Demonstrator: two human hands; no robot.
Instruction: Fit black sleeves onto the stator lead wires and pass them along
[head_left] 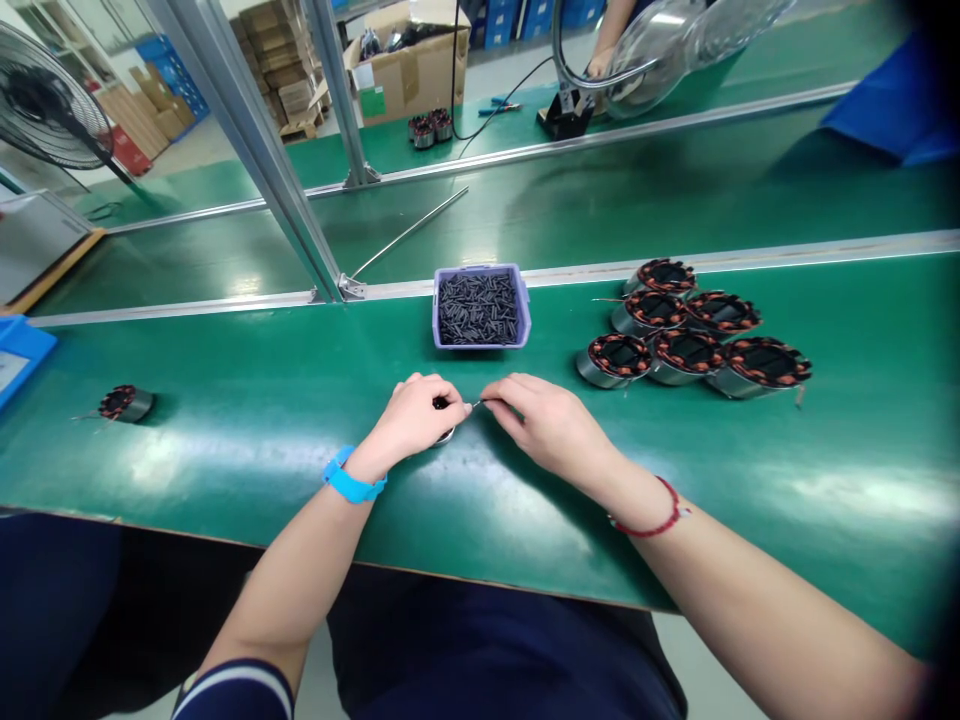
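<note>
The left hand [420,415] holds the stator [445,437] within its grip, just beside the right hand [553,425], which pinches a wire [478,403].

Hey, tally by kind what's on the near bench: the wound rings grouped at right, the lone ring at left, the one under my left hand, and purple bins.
Rings grouped at right: 6
Lone ring at left: 1
Partly hidden ring under your left hand: 1
Purple bin: 1
Total: 9
</note>
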